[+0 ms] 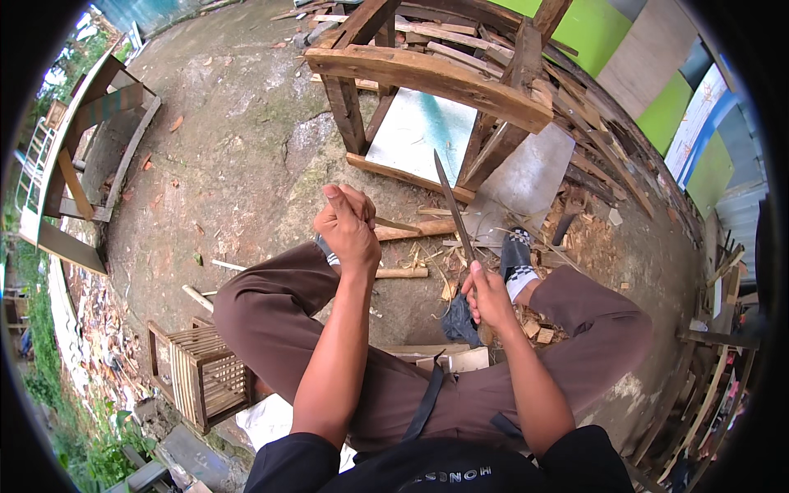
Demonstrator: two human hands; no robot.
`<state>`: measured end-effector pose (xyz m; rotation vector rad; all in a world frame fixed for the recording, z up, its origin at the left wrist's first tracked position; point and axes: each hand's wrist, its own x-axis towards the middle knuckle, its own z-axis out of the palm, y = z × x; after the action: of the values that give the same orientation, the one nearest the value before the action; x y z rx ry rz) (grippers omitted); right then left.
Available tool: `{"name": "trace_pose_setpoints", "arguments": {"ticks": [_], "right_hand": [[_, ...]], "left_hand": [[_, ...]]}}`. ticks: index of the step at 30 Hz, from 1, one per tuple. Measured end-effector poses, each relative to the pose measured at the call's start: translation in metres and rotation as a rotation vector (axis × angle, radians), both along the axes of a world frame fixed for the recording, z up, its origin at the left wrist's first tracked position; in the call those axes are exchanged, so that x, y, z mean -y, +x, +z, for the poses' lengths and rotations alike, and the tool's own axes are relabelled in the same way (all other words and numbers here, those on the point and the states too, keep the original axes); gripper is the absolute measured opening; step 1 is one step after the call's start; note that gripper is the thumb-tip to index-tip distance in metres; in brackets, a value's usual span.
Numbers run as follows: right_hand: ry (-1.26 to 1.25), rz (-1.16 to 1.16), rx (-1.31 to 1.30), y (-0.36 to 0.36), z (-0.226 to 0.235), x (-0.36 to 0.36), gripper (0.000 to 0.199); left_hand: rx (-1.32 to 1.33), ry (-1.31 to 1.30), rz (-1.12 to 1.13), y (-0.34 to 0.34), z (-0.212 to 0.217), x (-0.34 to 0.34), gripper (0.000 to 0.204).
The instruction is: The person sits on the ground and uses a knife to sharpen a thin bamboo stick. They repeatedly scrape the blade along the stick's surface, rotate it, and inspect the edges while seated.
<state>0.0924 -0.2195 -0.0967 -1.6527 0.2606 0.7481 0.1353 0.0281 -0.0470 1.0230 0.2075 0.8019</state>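
My right hand (491, 304) is closed round the handle of a long, narrow knife (452, 197). Its dark blade points up and away from me, with the tip in front of the wooden frame. To the left, my left hand (349, 226) is raised above my knee with its fingers curled in and the thumb on top. What it pinches, if anything, is hidden. A thin brown sliver of wood (397, 224) shows beside that fist; I cannot tell whether it is held. Below lie a pale round stick (423, 230) and a shorter stick (403, 273) on the ground.
A heavy wooden frame (427, 74) stands ahead, with a white board (411, 140) inside it. Scrap wood (583, 131) is piled behind. A dark plastic bag (462, 319) and wood chips lie between my legs. A slatted crate (197, 374) sits at left, near a cabinet (82, 172).
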Motion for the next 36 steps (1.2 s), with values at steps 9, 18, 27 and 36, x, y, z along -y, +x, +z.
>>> {"name": "trace_pose_setpoints", "arguments": {"ticks": [9, 18, 27, 36], "right_hand": [[-0.351, 0.074, -0.097, -0.019, -0.086, -0.032, 0.072], [-0.375, 0.089, 0.354, -0.031, -0.123, -0.057, 0.067], [-0.309, 0.123, 0.217, -0.024, -0.128, -0.057, 0.061], [-0.416, 0.05, 0.172, -0.035, -0.135, -0.064, 0.056]], "left_hand": [[0.019, -0.049, -0.064, 0.002, 0.005, 0.01, 0.073], [-0.029, 0.082, -0.115, 0.008, 0.012, 0.03, 0.066], [0.012, 0.07, -0.082, 0.015, 0.007, 0.034, 0.063], [0.016, 0.092, -0.148, 0.017, 0.007, 0.028, 0.065]]}}
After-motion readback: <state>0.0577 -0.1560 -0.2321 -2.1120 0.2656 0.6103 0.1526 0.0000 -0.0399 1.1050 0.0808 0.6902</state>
